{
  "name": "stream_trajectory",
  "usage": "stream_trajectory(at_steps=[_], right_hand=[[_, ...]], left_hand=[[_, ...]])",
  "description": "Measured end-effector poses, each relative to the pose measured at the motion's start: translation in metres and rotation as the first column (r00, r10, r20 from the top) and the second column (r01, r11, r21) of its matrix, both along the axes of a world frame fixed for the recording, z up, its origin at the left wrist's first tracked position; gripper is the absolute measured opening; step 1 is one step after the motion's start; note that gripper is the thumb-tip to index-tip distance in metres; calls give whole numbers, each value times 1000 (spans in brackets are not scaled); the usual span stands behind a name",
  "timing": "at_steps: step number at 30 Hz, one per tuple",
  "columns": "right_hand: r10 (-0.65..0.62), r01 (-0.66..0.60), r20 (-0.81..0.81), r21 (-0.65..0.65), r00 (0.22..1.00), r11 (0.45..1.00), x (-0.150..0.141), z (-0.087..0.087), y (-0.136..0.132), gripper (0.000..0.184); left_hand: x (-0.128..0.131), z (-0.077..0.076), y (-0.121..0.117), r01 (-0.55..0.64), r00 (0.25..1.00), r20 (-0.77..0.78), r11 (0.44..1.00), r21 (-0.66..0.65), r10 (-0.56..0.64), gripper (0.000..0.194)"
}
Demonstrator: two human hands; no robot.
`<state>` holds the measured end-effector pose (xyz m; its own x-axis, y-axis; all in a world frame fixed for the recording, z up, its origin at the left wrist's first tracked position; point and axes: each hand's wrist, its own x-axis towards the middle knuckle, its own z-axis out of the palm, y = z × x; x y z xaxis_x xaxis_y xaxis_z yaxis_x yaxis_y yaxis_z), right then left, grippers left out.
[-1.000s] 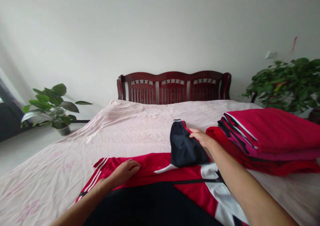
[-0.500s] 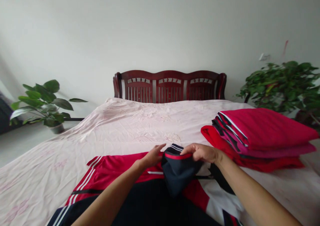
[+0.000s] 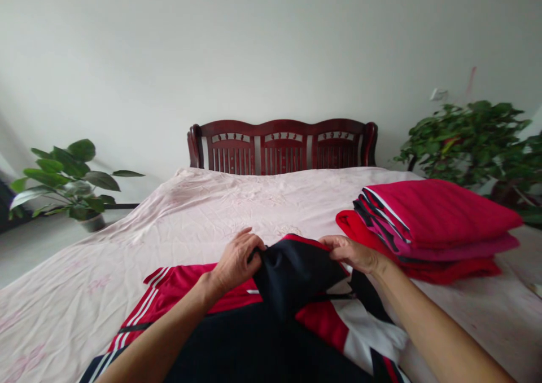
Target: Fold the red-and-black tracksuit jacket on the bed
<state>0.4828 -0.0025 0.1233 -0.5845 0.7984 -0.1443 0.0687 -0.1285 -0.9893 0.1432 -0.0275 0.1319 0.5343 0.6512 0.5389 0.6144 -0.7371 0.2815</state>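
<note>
A red, navy and white track jacket (image 3: 228,338) lies spread on the bed in front of me. Its raised navy flap (image 3: 292,270), edged in red, looks like the collar. My left hand (image 3: 241,259) pinches the flap's left end between curled fingers and thumb. At the opposite end, my right hand (image 3: 349,253) grips the red-trimmed edge. Between the two hands the cloth is stretched upward and hangs down in a fold. Double white stripes run along the jacket's left side, and white panels show under my right wrist.
Folded red and magenta clothes (image 3: 440,214) are stacked on the right of the bed. The pale pink floral sheet (image 3: 139,230) is wrinkled. A dark wooden headboard (image 3: 283,146) stands at the far end, with potted plants at left (image 3: 71,174) and right (image 3: 470,140).
My left hand, earlier outstretched beside the flap, has closed on its left end. The flap is now pulled wider and turned, hiding its striped part. The view has shifted slightly.
</note>
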Motion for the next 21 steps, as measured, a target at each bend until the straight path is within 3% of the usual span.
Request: stream_trajectory(at_steps=[3,6,10,13,15,17,21], right_hand=[[-147,134,112,120,983,984,-6,-16,8,41],[-228,148,293,271,929,951,-9,-39,17,46],[-215,60,439,340,872,938,3,-64,20,49],[-237,39,523,362,818,931,16,-75,19,49],[-265,16,580,398,771,917,22,-80,19,40],[-306,-5,611,453,730,892,24,-84,20,31],[-366,-13,627,515,688,857,24,-91,23,24]], left_hand=[[-29,28,-24,-252,953,-114,944,212,280,20],[-55,23,-42,-308,880,-301,924,225,367,23],[-95,-19,-52,-290,864,-448,954,-72,229,26],[-134,-44,-50,-432,866,-378,870,-238,327,35],[-158,-52,-46,-529,843,-319,777,-341,433,39],[-176,-54,-43,-552,834,-287,698,-456,471,43],[-188,-52,-51,-423,903,-243,640,-642,353,34]])
